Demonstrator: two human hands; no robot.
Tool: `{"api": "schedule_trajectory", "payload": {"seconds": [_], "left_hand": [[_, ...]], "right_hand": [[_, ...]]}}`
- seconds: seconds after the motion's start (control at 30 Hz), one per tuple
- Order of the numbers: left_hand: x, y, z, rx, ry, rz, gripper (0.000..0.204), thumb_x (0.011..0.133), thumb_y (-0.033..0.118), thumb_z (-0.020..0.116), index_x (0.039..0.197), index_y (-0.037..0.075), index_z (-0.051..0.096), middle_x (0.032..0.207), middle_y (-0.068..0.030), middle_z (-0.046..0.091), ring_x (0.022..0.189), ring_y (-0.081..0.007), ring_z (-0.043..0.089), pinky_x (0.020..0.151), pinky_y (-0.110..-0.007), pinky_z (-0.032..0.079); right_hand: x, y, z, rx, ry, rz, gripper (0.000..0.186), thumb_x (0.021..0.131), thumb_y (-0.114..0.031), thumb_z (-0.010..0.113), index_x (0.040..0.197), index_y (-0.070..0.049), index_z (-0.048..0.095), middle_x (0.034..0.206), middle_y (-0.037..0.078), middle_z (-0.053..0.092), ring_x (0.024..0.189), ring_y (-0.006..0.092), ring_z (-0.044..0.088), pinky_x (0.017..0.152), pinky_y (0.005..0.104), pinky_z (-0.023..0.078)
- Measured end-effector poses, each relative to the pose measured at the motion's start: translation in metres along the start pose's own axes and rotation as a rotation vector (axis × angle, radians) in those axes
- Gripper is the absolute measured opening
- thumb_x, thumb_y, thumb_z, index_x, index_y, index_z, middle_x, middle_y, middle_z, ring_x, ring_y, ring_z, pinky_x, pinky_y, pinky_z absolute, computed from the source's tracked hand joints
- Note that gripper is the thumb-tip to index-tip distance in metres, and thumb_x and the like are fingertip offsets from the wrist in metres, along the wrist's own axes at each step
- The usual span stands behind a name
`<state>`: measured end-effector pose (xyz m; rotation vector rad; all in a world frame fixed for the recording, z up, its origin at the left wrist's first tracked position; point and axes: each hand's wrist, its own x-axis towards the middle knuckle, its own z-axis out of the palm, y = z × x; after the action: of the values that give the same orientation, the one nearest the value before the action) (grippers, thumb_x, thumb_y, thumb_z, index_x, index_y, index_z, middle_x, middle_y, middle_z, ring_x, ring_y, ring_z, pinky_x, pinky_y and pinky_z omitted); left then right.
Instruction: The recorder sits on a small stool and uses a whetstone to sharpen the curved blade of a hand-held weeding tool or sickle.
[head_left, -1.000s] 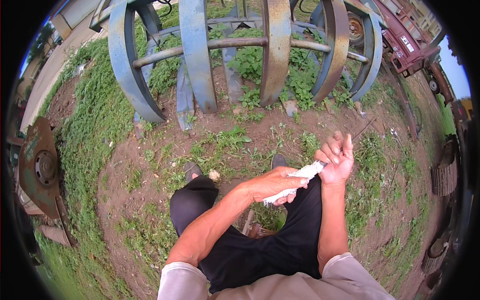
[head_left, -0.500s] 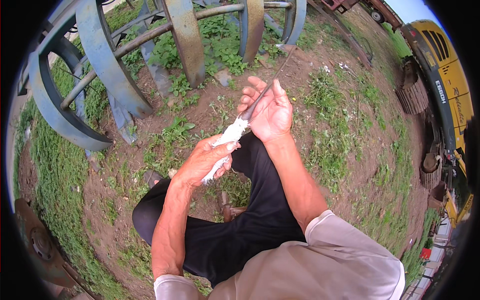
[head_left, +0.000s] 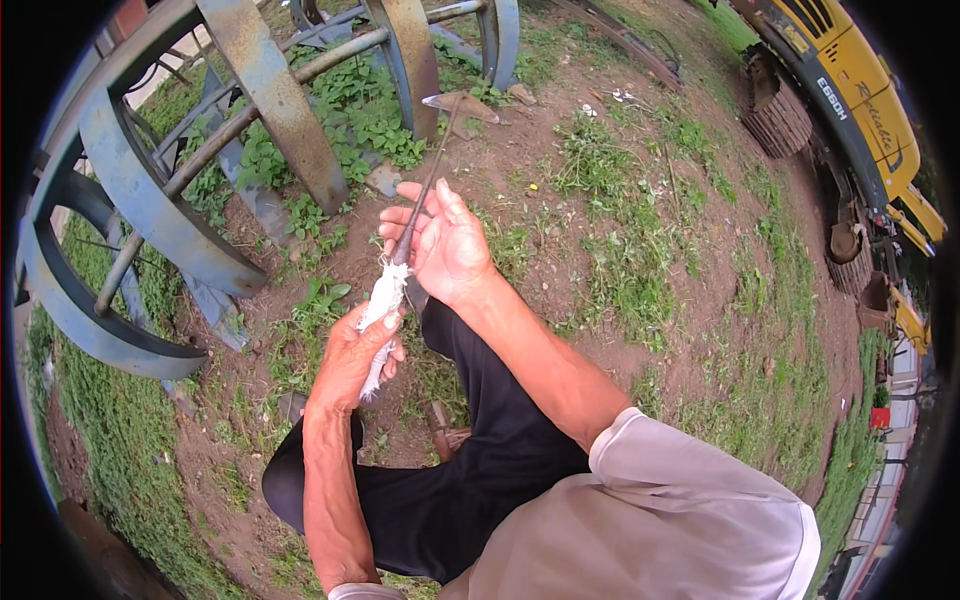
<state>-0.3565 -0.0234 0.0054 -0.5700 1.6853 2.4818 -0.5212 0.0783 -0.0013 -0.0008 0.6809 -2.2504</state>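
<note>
A small hand hoe (head_left: pixel 420 202) with a thin dark metal neck slants up and away over my lap. Its flat blade (head_left: pixel 462 105) is at the far end. White ragged cloth (head_left: pixel 386 292) is wrapped round the handle. My left hand (head_left: pixel 352 358) grips the wrapped handle low down, thumb on top. Palm up, my right hand (head_left: pixel 446 248) lies beside and under the neck, just above the cloth. Its fingers are apart and loosely curved; whether they touch the neck is hard to tell.
Curved blue, rusty metal bars (head_left: pixel 270 100) joined by rods stand over weeds at the upper left. A yellow excavator (head_left: pixel 840 90) with tracks is at the upper right. My knees in black trousers (head_left: pixel 450 480) are below. Weeds (head_left: pixel 650 270) grow across the bare soil.
The hoe and both hands have shifted left and slightly down in the view, and the hoe points more upright. The surroundings have swung round too. The left hand's grip stays the same.
</note>
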Motion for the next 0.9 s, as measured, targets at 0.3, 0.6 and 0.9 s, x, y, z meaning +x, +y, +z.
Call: {"api": "schedule_trajectory", "payload": {"seconds": [0.3,0.6,0.9], "left_hand": [[0.004,-0.011,0.01,-0.046,-0.028,-0.101,0.034,0.084,0.017,0.074,0.11,0.0,0.059,0.068,-0.0046,0.062,0.052,-0.0114,0.057,0.048,-0.024,0.046],[0.01,-0.025,0.017,-0.057,0.041,-0.107,0.023,0.079,0.008,0.075,0.096,0.002,0.062,0.067,-0.0028,0.059,0.049,-0.0107,0.055,0.045,-0.024,0.046],[0.013,-0.033,0.02,0.087,0.16,0.013,0.02,0.079,0.01,0.075,0.09,0.003,0.06,0.061,-0.0006,0.055,0.043,-0.0104,0.05,0.041,-0.024,0.041]], "right_hand": [[-0.003,0.007,0.002,0.082,-0.052,0.079,0.053,0.097,-0.056,0.042,0.091,-0.006,0.059,0.062,0.002,0.052,0.055,0.0154,0.046,0.057,0.0331,0.04],[-0.004,0.015,0.009,-0.023,-0.127,0.14,0.056,0.097,-0.059,0.039,0.086,-0.007,0.055,0.057,0.003,0.049,0.046,0.0127,0.04,0.051,0.0297,0.04],[-0.002,0.02,0.014,-0.08,-0.12,0.125,0.056,0.097,-0.06,0.039,0.083,-0.008,0.055,0.055,0.002,0.047,0.044,0.012,0.039,0.049,0.029,0.039]]}}
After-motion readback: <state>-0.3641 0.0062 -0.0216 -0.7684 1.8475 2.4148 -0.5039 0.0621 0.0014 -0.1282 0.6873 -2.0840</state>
